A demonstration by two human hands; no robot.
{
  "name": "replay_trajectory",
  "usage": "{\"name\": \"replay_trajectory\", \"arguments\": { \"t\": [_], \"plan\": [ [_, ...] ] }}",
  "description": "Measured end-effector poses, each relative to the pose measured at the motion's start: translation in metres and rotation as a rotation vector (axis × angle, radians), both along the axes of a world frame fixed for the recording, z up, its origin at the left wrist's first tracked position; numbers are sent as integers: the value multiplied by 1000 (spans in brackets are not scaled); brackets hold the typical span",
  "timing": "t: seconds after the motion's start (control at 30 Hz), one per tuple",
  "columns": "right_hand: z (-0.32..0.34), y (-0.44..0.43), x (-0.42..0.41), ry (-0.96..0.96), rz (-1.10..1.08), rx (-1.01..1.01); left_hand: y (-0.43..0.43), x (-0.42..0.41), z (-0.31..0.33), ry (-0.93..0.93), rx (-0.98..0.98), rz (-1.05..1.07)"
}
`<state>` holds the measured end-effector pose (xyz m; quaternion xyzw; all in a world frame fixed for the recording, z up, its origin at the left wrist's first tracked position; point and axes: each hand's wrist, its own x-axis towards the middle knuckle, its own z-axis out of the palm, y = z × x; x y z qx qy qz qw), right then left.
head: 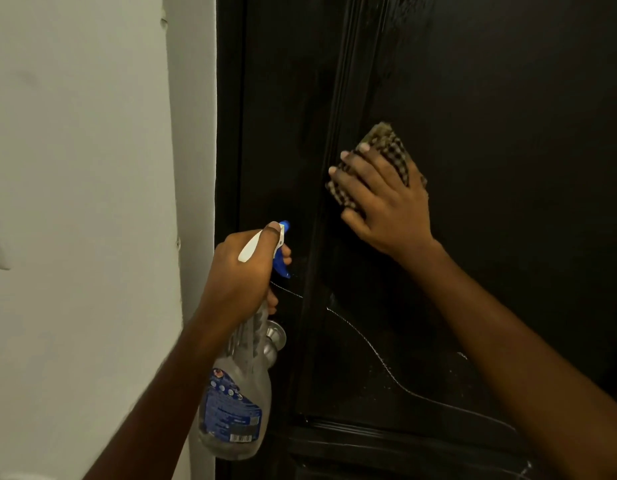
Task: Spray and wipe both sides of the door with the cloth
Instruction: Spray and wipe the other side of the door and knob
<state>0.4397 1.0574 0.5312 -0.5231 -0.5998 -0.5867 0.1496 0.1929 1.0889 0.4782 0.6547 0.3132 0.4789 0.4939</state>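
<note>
Our hands split the work: the left hand (241, 268) curls round the neck of the spray bottle (236, 403) just above the doorknob (274, 336), while the right hand (383, 199) lies spread, pressing the cloth (386, 140) flat on the door (508, 98), up and right of the doorknob. White streaks (376, 355) run right of the doorknob, below the cloth, so we judge the right hand nearer and its next wipe downward.

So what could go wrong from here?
1. The spray bottle in the left hand hangs in front of the door knob; a swing could knock it.
2. Its nozzle sits near the edge of the door, so spray may reach the white wall.
3. The right hand covers only part of the checked cloth, which could slip.
</note>
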Motion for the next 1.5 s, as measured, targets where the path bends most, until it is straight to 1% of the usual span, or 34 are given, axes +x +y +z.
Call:
{"name": "replay_trajectory", "arguments": {
  "t": [0.07,0.13,0.17,0.27,0.33,0.4,0.47,0.57,0.6,0.67,0.7,0.77,0.87,0.9,0.97,1.0,1.03,1.17,1.2,1.23,1.27,1.37,1.4,1.43,1.5],
  "plan": [
    [-5,7,-10,73,36,50,3,-3,-3,-38,30,5],
    [-34,8,-11,67,76,-43,4,-7,-7,-92,30,1],
    [-52,7,-10,21,84,-135,5,-10,-8,-119,27,-16],
    [-95,-4,-4,-196,39,-406,9,-16,-7,-159,26,-43],
    [-94,-5,1,-273,27,-479,11,-20,-4,-158,37,-43],
    [-74,-1,6,-274,44,-428,12,-22,-3,-153,33,-60],
    [-38,2,9,-184,69,-265,13,-21,-1,-162,25,-70],
    [5,5,-2,-26,22,-4,17,-17,-4,-146,26,-66],
    [6,6,-8,29,2,51,17,-16,-4,-153,17,-71],
    [-10,9,-17,133,-25,86,17,-13,-5,-164,1,-73],
    [-26,9,-19,157,-35,68,17,-12,-7,-165,-3,-71],
    [-70,3,-16,115,-65,-40,16,-10,-10,-169,-1,-76],
    [-133,-15,4,-111,-108,-308,17,-7,-16,-146,60,-92],
    [-146,-21,13,-168,-107,-367,17,-6,-18,-147,62,-103],
    [-149,-30,26,-189,-93,-398,18,-5,-21,-158,47,-140],
    [-143,-34,30,-151,-94,-365,18,-4,-23,-160,48,-164],
    [-135,-36,30,-71,-104,-288,18,-4,-24,-152,50,-186],
    [-94,-22,12,438,-132,233,17,1,-29,-129,34,-272],
    [-93,-14,4,510,-125,319,17,3,-33,-115,10,-284],
    [-97,-6,-2,533,-117,362,16,5,-37,-99,-17,-297],
    [-107,-1,-6,507,-106,356,15,7,-42,-91,-40,-312],
    [-152,-6,1,269,-98,147,12,12,-63,-13,2,-268],
    [-166,-12,8,221,-102,101,9,13,-70,17,18,-253],
    [-177,-17,14,208,-109,92,5,13,-77,41,20,-248],
    [-193,-22,21,260,-123,158,-1,13,-91,68,39,-256]
  ]
}}
